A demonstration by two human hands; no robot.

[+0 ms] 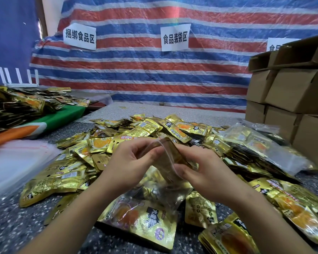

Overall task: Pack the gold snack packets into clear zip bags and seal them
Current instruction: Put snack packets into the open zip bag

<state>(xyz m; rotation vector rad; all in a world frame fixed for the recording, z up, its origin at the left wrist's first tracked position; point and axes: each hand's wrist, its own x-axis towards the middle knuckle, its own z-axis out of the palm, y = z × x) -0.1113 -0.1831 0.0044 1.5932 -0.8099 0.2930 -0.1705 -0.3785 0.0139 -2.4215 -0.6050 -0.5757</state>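
**Q:** What fills the scene?

**A:** A striped tarp (154, 70) hangs behind a speckled table (11, 226). Behind and to the right of the central heap stand stacked cardboard boxes (286, 88). The heap of loose gold snack packets (136, 131) is my landmark; it covers the middle of the table. Left of the heap lies a flat stack of empty clear bags (13, 162). Right of the heap rest filled bags (261, 143).

**Q:** And the hands?

**A:** In front of the heap, both hands hold one clear zip bag (151, 204), already loaded with gold packets, its bottom resting on the table. The left hand (130, 162) has its fingers curled, pinching the bag's mouth; the right hand (200, 165) pinches the same edge from the other side.

**Q:** What might go wrong?

**A:** Probably the zip closes only partway. A packet corner appears to sit high near the mouth, and it could wedge between the tracks. Whether the strip is already pressed together cannot be made out.
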